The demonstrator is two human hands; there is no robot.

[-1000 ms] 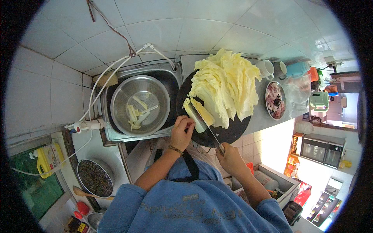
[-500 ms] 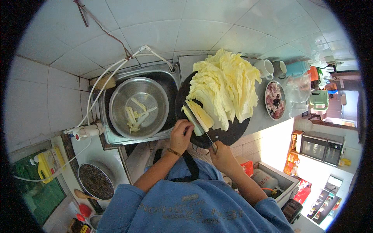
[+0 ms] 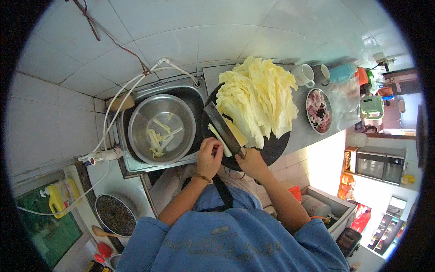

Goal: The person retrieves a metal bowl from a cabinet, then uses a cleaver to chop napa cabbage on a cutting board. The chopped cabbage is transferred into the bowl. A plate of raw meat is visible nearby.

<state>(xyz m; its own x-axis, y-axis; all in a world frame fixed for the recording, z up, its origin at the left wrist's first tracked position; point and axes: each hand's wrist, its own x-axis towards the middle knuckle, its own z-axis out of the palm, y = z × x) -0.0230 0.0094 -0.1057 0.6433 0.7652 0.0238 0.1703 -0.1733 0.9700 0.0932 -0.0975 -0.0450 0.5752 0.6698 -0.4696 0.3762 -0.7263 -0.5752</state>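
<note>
1) Currently right hand has its fingers wrapped around the handle end of a cleaver, grasp closed
2) Cleaver blade lies slanted over the left part of a round dark board, tip pointing up-left, away from the person
3) Left hand is at the board's near-left edge, fingers bent, tips at a pale cabbage strip; cannot tell if they pinch it or only press
4) Pale strip sits on the board, left of the blade; yellowish cabbage piece is on the blade's right side, partly hidden by it
5) Big pile of cabbage leaves covers most of the board's far side, right of the blade
6) Left of the board: metal basin in the sink, a few cabbage scraps at its bottom
7) Right of the board: plate of meat on the counter, white mug just behind it
</note>
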